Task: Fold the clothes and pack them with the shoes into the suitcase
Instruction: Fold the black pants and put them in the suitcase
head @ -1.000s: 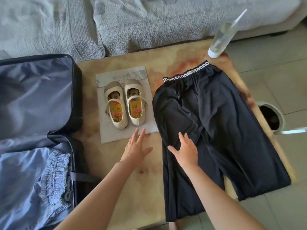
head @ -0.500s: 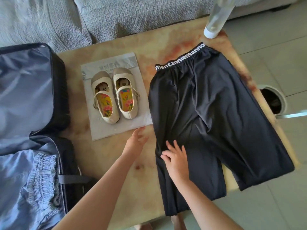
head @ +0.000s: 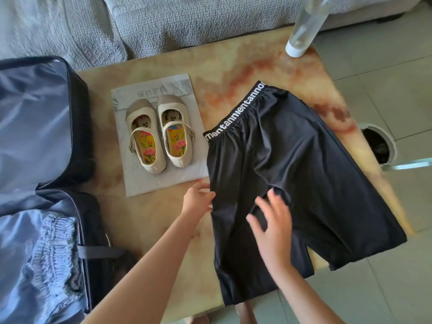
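Black shorts (head: 311, 174) with a white lettered waistband lie spread flat on the marble table (head: 233, 71), legs hanging over the near edge. My left hand (head: 197, 198) touches the shorts' left edge with relaxed fingers. Fingers spread, my right hand (head: 271, 223) hovers over or rests on the left leg. A pair of cream shoes (head: 159, 136) stands on a grey bag (head: 187, 90) left of the shorts. The open suitcase (head: 77, 127) lies at far left with a light blue garment (head: 42, 253) inside.
A clear bottle (head: 304, 26) with a white cap stands at the table's far right corner. A grey sofa (head: 163, 24) runs behind the table. A round bin (head: 383, 141) sits on the tiled floor to the right.
My left hand slid right from the bare table to the shorts' left edge. My right hand shifted slightly right over the left leg and spread its fingers. The camera view shifted.
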Demonstrator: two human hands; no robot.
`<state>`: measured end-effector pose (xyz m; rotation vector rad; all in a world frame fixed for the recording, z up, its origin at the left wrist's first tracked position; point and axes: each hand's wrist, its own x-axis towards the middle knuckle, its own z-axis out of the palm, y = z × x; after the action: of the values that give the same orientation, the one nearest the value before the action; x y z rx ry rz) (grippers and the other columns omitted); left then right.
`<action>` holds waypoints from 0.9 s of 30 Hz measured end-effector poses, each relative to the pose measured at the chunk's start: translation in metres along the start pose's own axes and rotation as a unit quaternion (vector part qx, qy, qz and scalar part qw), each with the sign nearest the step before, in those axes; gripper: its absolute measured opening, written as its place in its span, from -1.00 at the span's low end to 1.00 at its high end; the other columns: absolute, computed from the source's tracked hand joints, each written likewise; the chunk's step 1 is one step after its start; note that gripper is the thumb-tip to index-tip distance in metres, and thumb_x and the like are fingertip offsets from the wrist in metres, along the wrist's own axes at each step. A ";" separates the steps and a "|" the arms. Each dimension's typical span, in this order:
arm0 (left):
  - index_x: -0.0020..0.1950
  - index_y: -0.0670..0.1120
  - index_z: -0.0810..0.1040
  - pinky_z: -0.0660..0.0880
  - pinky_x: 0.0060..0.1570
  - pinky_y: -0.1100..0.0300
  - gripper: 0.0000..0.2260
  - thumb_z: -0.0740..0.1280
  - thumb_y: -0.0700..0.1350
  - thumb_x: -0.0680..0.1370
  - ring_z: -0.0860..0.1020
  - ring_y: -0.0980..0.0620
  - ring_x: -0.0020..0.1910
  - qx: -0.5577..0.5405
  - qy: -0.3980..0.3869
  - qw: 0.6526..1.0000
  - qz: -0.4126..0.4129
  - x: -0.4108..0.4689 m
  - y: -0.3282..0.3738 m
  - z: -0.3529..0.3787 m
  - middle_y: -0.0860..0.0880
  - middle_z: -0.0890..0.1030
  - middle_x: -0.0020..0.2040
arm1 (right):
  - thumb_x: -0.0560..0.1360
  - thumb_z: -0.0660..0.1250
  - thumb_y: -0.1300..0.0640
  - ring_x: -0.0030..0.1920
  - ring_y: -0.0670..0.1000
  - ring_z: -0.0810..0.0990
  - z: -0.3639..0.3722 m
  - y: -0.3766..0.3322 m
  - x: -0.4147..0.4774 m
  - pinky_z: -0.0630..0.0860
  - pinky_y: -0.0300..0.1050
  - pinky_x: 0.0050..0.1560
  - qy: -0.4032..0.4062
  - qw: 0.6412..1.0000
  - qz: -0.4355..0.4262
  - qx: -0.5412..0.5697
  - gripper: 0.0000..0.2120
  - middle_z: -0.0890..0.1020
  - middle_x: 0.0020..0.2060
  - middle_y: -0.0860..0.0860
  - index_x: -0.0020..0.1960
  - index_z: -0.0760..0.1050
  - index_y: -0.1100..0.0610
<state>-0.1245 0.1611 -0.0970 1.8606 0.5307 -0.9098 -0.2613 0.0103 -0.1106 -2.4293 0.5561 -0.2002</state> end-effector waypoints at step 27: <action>0.06 -0.16 0.61 0.55 0.10 0.02 -0.83 0.40 -0.21 0.48 0.56 -0.02 -0.11 0.021 0.002 1.000 -0.016 0.017 -0.001 -0.001 -0.06 0.61 -0.12 | 0.50 0.34 -0.08 0.29 0.02 0.39 -0.007 0.025 0.099 0.33 0.21 0.32 -0.114 0.970 0.194 0.093 -0.41 0.47 0.25 -0.03 0.48 0.25 -0.15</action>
<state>-0.1144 0.1618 -0.1110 1.8959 0.5500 -0.9455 -0.1822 -0.0548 -0.1200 -2.0769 0.8502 0.1816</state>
